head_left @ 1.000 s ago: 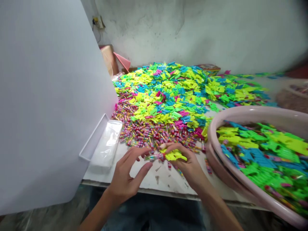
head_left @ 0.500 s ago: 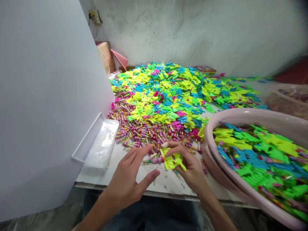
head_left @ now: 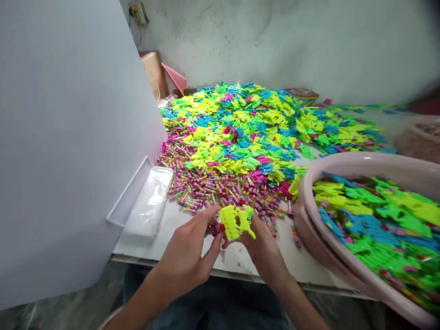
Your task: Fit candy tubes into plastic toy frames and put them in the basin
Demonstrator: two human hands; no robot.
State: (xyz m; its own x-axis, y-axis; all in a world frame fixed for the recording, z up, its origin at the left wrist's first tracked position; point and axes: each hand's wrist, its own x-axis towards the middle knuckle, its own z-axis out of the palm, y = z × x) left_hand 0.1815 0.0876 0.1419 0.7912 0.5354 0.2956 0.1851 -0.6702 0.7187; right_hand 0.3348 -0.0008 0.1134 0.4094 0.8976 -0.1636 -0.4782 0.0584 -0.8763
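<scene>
Above the front part of the white table, my right hand [head_left: 263,243] holds a yellow plastic piece [head_left: 230,222] with a ribbed block on its left side and an animal-like shape on its right. My left hand [head_left: 189,247] has its fingers closed round a small wrapped candy tube [head_left: 213,229], whose red end touches the yellow piece's left side. Behind both hands lies a heap of similar wrapped tubes [head_left: 195,185]. Farther back is a large pile of yellow, green, blue and pink plastic pieces [head_left: 240,123].
A pink basin [head_left: 305,201] filled with plastic pieces and tubes stands at the right. On the left are a tall white panel [head_left: 75,137] and a stack of clear bags [head_left: 149,201]. The table's front edge [head_left: 237,274] runs below my hands.
My left hand has closed its fingers on the tube, and my hands have come together. The yellow piece has turned and shifted slightly left. The view has shifted a little.
</scene>
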